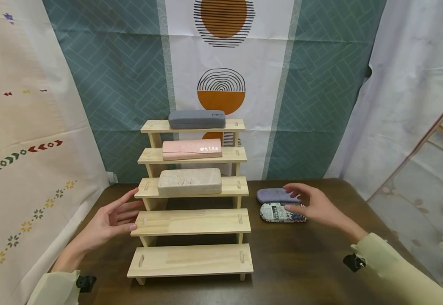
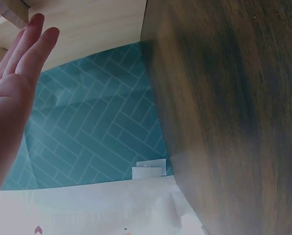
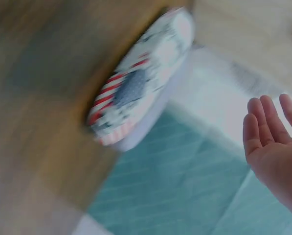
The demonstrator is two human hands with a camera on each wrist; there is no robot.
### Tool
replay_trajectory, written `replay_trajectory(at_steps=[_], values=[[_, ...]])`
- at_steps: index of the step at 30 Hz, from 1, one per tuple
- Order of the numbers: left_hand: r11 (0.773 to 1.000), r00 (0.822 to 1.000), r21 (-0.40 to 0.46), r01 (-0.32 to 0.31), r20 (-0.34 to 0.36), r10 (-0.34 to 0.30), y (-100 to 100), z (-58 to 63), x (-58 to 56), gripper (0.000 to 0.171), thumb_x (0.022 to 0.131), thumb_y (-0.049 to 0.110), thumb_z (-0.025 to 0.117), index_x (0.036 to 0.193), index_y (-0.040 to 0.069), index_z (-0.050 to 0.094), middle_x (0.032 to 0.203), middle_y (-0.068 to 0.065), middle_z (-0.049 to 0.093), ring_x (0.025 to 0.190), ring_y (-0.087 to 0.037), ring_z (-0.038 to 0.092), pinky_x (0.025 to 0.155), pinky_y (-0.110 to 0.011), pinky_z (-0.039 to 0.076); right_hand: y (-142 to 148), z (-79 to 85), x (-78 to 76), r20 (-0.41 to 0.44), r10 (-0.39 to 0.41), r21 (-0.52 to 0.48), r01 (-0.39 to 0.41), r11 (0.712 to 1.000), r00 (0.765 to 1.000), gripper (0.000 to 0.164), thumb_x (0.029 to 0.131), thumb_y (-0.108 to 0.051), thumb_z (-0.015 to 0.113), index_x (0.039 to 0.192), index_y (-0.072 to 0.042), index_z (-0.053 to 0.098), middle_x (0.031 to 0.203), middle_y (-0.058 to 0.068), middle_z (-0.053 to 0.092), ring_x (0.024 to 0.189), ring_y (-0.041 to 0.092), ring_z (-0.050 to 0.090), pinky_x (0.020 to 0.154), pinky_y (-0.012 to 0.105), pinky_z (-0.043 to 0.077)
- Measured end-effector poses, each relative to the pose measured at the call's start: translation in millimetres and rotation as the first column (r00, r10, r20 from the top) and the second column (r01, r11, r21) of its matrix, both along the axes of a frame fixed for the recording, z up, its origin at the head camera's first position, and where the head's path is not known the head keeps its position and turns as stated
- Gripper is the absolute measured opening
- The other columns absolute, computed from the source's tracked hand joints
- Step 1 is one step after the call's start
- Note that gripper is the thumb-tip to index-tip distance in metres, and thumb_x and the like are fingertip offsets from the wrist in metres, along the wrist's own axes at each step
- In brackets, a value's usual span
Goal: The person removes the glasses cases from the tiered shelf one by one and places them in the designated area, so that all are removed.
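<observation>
A stepped wooden rack (image 1: 190,222) stands on the brown table. A grey-blue glasses case (image 1: 197,120) lies on its top step, a pink glasses case (image 1: 192,149) on the one below, and a cream case (image 1: 189,181) on the middle step. At the rack's left side, my left hand (image 1: 110,219) touches the step edges with loosely extended fingers. To the right of the rack, my right hand (image 1: 320,207) hovers by a newsprint-patterned case (image 3: 141,83) and a purple case (image 1: 272,195) behind it. Nothing is held in it, and its fingers are relaxed.
The rack's two lowest steps bear no cases. Behind the table (image 1: 301,262) hangs a teal and white cloth (image 1: 129,84). Pale curtains (image 1: 408,97) close off the right side, and a patterned cream cloth (image 1: 26,127) the left.
</observation>
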State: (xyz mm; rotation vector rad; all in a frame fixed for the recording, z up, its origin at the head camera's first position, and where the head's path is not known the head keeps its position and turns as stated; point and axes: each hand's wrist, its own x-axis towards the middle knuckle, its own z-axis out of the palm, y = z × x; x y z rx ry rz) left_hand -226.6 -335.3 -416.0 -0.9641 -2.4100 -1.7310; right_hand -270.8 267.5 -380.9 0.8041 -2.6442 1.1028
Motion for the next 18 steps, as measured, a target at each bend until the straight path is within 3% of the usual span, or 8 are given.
replay_trajectory(at_steps=[6, 11, 18], values=[[1.000, 1.000, 0.000, 0.000, 0.000, 0.000, 0.1, 1.2, 0.0, 0.094, 0.093, -0.016, 0.070, 0.169, 0.008, 0.020, 0.156, -0.036, 0.041, 0.132, -0.017, 0.060, 0.093, -0.033, 0.058, -38.0, 22.6, 10.6, -0.009, 0.026, -0.001, -0.026, 1.000, 1.000, 0.054, 0.092, -0.026, 0.085, 0.140, -0.010, 0.064, 0.131, 0.002, 0.068, 0.115, 0.022, 0.064, 0.100, 0.048, 0.051], [1.000, 1.000, -0.008, -0.022, 0.003, 0.022, -0.3, 2.1, 1.3, 0.094, 0.093, -0.016, 0.071, 0.169, 0.009, 0.021, 0.156, -0.031, 0.044, 0.132, -0.016, 0.060, 0.094, -0.032, 0.058, -65.4, 39.6, 12.1, 0.028, 0.047, -0.040, -0.045, 0.998, 0.999, 0.065, 0.090, -0.031, 0.088, 0.146, -0.015, 0.060, 0.139, -0.001, 0.064, 0.124, 0.023, 0.061, 0.103, 0.052, 0.050], [1.000, 1.000, 0.013, 0.003, 0.005, -0.003, -0.8, 1.7, 0.7, 0.094, 0.093, -0.018, 0.069, 0.169, 0.007, 0.020, 0.155, -0.006, 0.051, 0.131, -0.014, 0.060, 0.094, -0.033, 0.058, -98.9, 55.3, 11.4, 0.007, 0.079, -0.047, -0.079, 0.996, 0.997, 0.069, 0.091, -0.034, 0.086, 0.152, -0.016, 0.056, 0.145, 0.002, 0.060, 0.129, 0.025, 0.058, 0.107, 0.054, 0.047]])
